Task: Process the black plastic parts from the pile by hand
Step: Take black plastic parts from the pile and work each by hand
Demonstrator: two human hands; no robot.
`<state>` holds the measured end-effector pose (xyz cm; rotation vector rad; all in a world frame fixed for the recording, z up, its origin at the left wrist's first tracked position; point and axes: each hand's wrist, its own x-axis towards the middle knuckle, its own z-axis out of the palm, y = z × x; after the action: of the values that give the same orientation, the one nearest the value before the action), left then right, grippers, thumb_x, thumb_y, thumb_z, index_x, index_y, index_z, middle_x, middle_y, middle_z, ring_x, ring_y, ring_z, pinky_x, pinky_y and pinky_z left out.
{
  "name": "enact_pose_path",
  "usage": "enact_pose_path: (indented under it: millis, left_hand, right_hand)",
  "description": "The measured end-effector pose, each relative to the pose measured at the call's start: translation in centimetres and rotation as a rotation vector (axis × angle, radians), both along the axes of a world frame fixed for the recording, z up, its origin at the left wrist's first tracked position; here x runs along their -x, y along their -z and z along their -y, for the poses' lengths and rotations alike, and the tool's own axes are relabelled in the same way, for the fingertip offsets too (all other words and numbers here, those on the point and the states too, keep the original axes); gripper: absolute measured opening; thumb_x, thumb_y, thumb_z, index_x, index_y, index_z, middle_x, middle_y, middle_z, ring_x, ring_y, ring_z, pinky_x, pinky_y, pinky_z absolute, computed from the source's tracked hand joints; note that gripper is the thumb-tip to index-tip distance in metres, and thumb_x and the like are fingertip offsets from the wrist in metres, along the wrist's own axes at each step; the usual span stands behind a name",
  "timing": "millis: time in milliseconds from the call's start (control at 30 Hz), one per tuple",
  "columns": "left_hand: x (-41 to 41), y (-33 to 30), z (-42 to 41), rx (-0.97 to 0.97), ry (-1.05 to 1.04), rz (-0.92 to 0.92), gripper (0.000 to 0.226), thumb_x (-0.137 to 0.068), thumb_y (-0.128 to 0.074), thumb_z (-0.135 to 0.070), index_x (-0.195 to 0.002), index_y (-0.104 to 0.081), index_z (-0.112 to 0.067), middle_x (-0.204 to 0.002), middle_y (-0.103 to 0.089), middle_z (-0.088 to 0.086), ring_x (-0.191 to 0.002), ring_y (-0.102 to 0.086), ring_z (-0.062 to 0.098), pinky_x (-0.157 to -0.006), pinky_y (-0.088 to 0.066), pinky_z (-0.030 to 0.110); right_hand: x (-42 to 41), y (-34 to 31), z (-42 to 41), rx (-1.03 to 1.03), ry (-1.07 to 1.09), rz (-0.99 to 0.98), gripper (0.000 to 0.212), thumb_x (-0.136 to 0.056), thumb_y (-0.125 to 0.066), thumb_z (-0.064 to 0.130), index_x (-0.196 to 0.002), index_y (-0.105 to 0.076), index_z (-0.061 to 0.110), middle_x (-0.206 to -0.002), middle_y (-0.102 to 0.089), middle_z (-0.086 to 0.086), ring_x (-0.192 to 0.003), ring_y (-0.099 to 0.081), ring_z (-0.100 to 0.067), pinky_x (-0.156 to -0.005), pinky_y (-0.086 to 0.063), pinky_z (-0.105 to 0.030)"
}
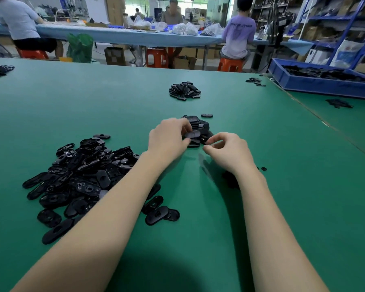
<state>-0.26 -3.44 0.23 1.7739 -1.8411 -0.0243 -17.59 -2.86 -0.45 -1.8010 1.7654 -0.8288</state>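
The bench is a wide flat surface covered in matte green. The big pile of black plastic parts lies toward its near left side: flat, glossy oblong pieces with rounded ends and a small slot in the middle, heaped at all angles. A blue bin of similar pieces sits at the far right edge. A smaller heap lies near the far edge, and a small stack sits mid-bench. Both bare forearms reach forward. The left hand arches over that stack, thumb and curled fingers pinching one part whose long axis runs left to right, lying roughly flat. The right hand hovers just beside it, fingers curled with thumb and forefinger close together; whether they pinch anything I cannot tell.
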Motion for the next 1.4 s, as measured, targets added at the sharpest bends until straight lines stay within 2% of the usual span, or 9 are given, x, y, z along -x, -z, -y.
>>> enact_pose_path:
  millis: [133,467,700,800,933,1033,1167,1300,1400]
  left_hand:
    - [1.0,-2.0,3.5,-0.038,-0.059,-0.018,0.022,-0.087,-0.068,-0.027,-0.108,-0.068,-0.033,-0.112,-0.069,-0.006,-0.109,-0.063,0.021,-0.084,-0.046,0.031]
    - [1.1,-3.6,6.6,-0.146,-0.077,0.032,0.026,-0.09,-0.065,-0.026,-0.115,-0.066,-0.032,-0.122,-0.066,-0.003,-0.116,-0.06,0.022,-0.095,-0.046,0.034]
    - [-0.5,-3.3,3.0,-0.1,-0.039,-0.069,0.016,-0.088,-0.066,-0.032,-0.104,-0.069,-0.033,-0.105,-0.069,-0.012,-0.104,-0.062,0.016,-0.081,-0.043,0.028]
    - [-1.9,-2.5,1.0,-0.112,-0.001,-0.158,0.01,-0.09,-0.065,-0.037,-0.096,-0.071,-0.032,-0.097,-0.071,-0.013,-0.098,-0.064,0.014,-0.086,-0.051,0.031]
    - [-3.3,-1.5,-0.7,-0.149,0.031,-0.203,0.037,-0.099,-0.045,-0.05,-0.087,-0.072,-0.027,-0.09,-0.072,-0.007,-0.092,-0.064,0.019,-0.09,-0.053,0.039]
    - [-3.6,-1.0,-1.2,-0.199,0.053,-0.22,0.044,-0.101,-0.039,-0.054,-0.081,-0.07,-0.029,-0.089,-0.072,-0.006,-0.082,-0.063,0.019,-0.087,-0.052,0.039]
    - [-3.8,-0.6,-1.9,-0.179,0.111,-0.286,0.039,-0.103,-0.042,-0.049,-0.084,-0.069,-0.028,-0.09,-0.073,-0.004,-0.074,-0.061,0.013,-0.076,-0.049,0.03]
    - [-4.2,-0.8,-2.3,-0.166,0.124,-0.337,0.04,-0.104,-0.041,-0.046,-0.088,-0.071,-0.025,-0.091,-0.073,-0.005,-0.074,-0.062,0.01,-0.066,-0.042,0.02]
    - [-4.4,-0.9,-2.4,-0.167,0.125,-0.319,0.034,-0.103,-0.046,-0.042,-0.092,-0.072,-0.024,-0.093,-0.073,-0.005,-0.083,-0.062,0.013,-0.069,-0.042,0.021]
  right_hand:
    - [-0.4,0.2,-0.3,0.006,-0.005,-0.128,0.006,-0.085,-0.066,0.036,-0.09,-0.068,0.033,-0.092,-0.073,0.018,-0.095,-0.066,-0.015,-0.079,-0.051,-0.029]
    - [-0.6,0.4,-0.2,-0.011,-0.049,-0.003,0.006,-0.085,-0.065,0.031,-0.087,-0.071,0.029,-0.086,-0.07,0.014,-0.092,-0.067,-0.016,-0.088,-0.057,-0.036]
    - [-0.8,0.5,-0.2,0.002,-0.076,-0.012,0.006,-0.085,-0.067,0.03,-0.086,-0.072,0.028,-0.082,-0.069,0.015,-0.089,-0.067,-0.013,-0.087,-0.056,-0.033]
    - [-1.3,0.5,-0.3,0.018,-0.104,-0.036,0.005,-0.086,-0.067,0.031,-0.084,-0.072,0.029,-0.081,-0.069,0.016,-0.087,-0.067,-0.011,-0.085,-0.055,-0.03]
    - [-3.3,0.5,-0.9,0.04,-0.232,-0.105,0.006,-0.085,-0.069,0.032,-0.079,-0.071,0.032,-0.081,-0.069,0.014,-0.084,-0.066,-0.01,-0.082,-0.053,-0.027]
    - [-5.3,0.5,-1.6,0.05,-0.352,-0.169,0.01,-0.084,-0.072,0.043,-0.09,-0.072,0.035,-0.085,-0.068,0.014,-0.086,-0.063,-0.01,-0.076,-0.048,-0.027]
    - [-7.4,1.0,-2.4,0.088,-0.458,-0.25,0.04,-0.074,-0.078,0.062,-0.102,-0.069,0.035,-0.093,-0.065,0.012,-0.088,-0.058,-0.012,-0.074,-0.045,-0.031]
    - [-7.4,1.0,-2.2,0.105,-0.458,-0.228,0.035,-0.073,-0.082,0.055,-0.094,-0.064,0.033,-0.093,-0.062,0.015,-0.085,-0.056,-0.009,-0.072,-0.041,-0.028]
    - [-6.2,0.5,-1.7,0.089,-0.407,-0.223,0.039,-0.073,-0.081,0.051,-0.107,-0.071,0.035,-0.099,-0.065,0.017,-0.086,-0.057,-0.005,-0.076,-0.043,-0.026]
